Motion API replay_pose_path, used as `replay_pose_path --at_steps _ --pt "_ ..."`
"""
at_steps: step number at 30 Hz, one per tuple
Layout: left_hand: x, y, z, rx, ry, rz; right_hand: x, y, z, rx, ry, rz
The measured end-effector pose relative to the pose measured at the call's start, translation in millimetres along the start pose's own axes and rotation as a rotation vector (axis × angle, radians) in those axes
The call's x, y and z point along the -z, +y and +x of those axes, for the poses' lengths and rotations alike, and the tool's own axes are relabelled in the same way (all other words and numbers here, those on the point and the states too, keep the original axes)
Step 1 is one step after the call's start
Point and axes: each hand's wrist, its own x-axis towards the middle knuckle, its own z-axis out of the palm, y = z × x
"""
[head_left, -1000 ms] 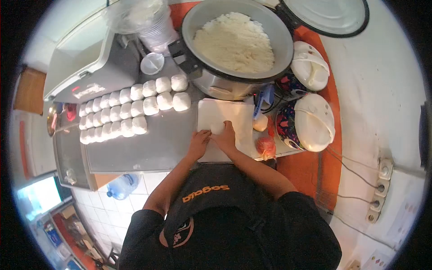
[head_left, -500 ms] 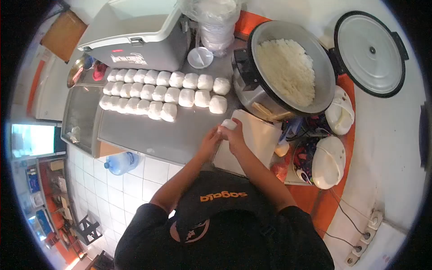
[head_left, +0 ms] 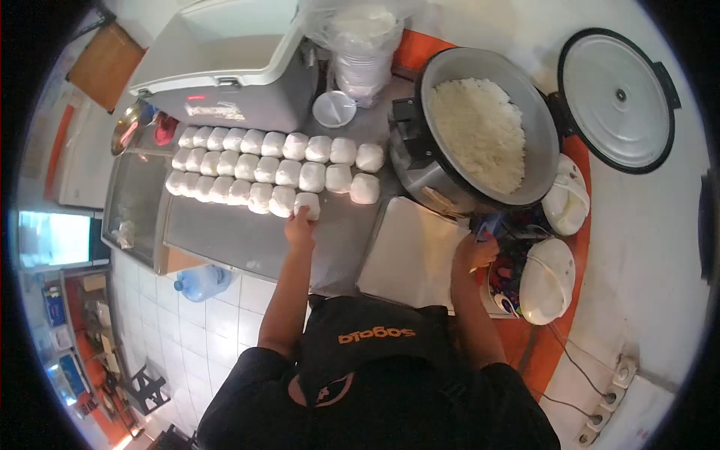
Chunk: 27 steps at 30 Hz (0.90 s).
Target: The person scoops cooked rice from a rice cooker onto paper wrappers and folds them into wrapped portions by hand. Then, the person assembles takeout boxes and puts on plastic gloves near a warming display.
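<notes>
My left hand has its fingers on a white wrapped bundle at the near end of the front row. Beyond it, several similar white bundles stand in three rows on the grey table. My right hand is closed at the right edge of a stack of white paper, beside a blue item; whether it grips that item's handle is hard to make out. Behind the paper stands a large open cooker holding white rice.
A grey cooler box is at the back left, near stacked plastic cups and a clear bowl. Two white-lidded containers stand at the right. The cooker's lid hangs open on its right side.
My hands have moved apart. The left went left with the white bundle, now at the end of the front row; the right went right, across the paper to its far edge.
</notes>
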Motion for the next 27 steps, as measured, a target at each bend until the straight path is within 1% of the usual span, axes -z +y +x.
replay_pose_path --at_steps 1,2,3,4,6,7,8,9,10,11,12,13,14,15,17,19,20,22,23,25,27 --pt "14 -18 18 -0.058 -0.04 0.058 2 4 15 -0.085 0.071 -0.003" --pt "18 -22 27 -0.022 -0.043 0.01 6 18 33 -0.18 0.152 -0.008" --pt "20 -25 36 0.014 -0.043 -0.039 -27 57 56 -0.142 -0.015 -0.088" --pt "13 -23 33 0.152 0.009 -0.186 0 42 62 -0.268 -0.201 -0.005" --pt "-12 10 -16 -0.021 0.053 0.005 -21 38 77 -0.302 -0.372 0.011" --pt "-12 2 -17 -0.098 0.121 0.035 -68 60 82 -0.211 -0.37 -0.069" --pt "-11 -5 -16 -0.181 0.195 0.064 -69 57 86 -0.174 -0.286 -0.035" --pt "-22 2 -32 -0.159 0.307 0.157 -70 53 87 -0.131 -0.207 0.0" --pt "-40 22 -61 -0.144 0.423 0.246 -81 62 94 -0.15 -0.251 0.027" --pt "-39 22 -61 -0.201 0.475 0.361 -103 71 102 -0.164 -0.296 0.059" --pt "-38 21 -60 -0.253 0.536 0.478 -106 70 105 -0.192 -0.347 0.086" --pt "-8 -5 -33 -0.374 0.53 0.626 -108 68 108 -0.222 -0.398 0.112" --pt "10 -19 -17 -0.495 0.522 0.772 -88 62 105 -0.27 -0.452 0.13" --pt "11 -19 -21 -0.538 0.471 0.801 -68 53 103 -0.313 -0.505 0.148" --pt "5 -15 -40 -0.614 0.37 0.864 -25 26 91 -0.305 -0.388 0.101" --pt "-10 -12 -49 -0.655 0.271 0.921 -24 14 81 -0.381 -0.395 0.103" --pt "-20 -10 -55 -0.675 0.219 0.948 -34 13 78 -0.46 -0.457 0.133" --pt "-56 2 -72 -0.61 0.116 0.847 -51 21 78 -0.449 -0.484 0.154" --pt "-78 10 -78 -0.579 0.067 0.793 -57 27 79 -0.358 -0.448 0.147" --pt "-112 21 -82 -0.621 -0.026 0.658 -56 35 84 -0.239 -0.423 0.198" --pt "-139 27 -83 -0.683 -0.081 0.576 -36 40 91 -0.187 -0.445 0.305"
